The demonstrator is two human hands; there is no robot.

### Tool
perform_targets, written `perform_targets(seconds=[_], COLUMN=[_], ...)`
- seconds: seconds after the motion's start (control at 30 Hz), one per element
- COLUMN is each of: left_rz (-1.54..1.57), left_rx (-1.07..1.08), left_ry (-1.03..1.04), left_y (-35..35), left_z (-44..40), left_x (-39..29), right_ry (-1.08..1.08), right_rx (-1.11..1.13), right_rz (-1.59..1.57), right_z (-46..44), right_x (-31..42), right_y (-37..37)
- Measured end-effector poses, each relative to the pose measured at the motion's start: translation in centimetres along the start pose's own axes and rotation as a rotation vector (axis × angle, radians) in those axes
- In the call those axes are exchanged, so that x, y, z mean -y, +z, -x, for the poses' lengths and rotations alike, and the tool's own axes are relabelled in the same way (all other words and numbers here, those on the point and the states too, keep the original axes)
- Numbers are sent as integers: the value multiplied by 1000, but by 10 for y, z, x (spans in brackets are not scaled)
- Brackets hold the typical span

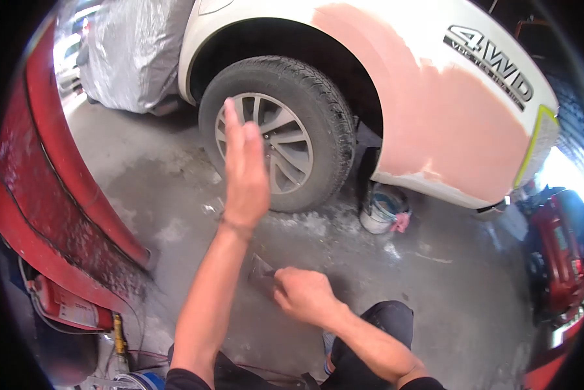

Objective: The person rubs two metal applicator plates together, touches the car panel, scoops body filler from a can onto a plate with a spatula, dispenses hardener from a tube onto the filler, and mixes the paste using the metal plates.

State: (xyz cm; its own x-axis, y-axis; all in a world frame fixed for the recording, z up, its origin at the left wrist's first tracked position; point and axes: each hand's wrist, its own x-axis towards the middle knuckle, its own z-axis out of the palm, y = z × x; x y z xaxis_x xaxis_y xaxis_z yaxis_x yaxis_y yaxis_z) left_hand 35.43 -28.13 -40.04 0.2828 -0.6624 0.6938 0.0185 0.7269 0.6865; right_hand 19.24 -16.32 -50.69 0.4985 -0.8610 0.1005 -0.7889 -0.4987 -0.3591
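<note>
From my distant seat I see the left hand raised, fingers straight and close together, gripping nothing that I can make out. My right hand is lower and curled — its fingers close round a thin flat tool, whose blade-like end points up and away, between my two hands and above the grey floor. The tool's edges are too blurred for me to tell its exact shape. Beyond the left hand stands a wheel, partly covered by the fingers in my view. Up and right of both hands, a pink patch spreads over the white body panel. Beyond the right hand sits a bucket — a pink cloth at its side.
</note>
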Motion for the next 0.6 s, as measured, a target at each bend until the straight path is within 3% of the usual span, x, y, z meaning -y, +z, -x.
perform_targets(seconds=[0.1, 0.23, 0.4, 0.5, 0.6], left_rz=[-192, -327, -811, -567, -616], left_rx=[-2, -5, -18, -170, -161], left_ry=[137, 142, 528, 255, 251], left_y=[81, 162, 220, 270, 304], left_z=[-62, -134, -250, -268, -277], left_x=[15, 54, 160, 147, 150], right_ry=[-1, -183, -201, -167, -161], right_rx=[168, 162, 256, 272, 245], right_rz=[-73, -343, -354, -438, -474], right_z=[-17, -51, -86, -93, -99], right_x=[-49, -99, -170, -212, -249], right_y=[25, 39, 48, 49, 55])
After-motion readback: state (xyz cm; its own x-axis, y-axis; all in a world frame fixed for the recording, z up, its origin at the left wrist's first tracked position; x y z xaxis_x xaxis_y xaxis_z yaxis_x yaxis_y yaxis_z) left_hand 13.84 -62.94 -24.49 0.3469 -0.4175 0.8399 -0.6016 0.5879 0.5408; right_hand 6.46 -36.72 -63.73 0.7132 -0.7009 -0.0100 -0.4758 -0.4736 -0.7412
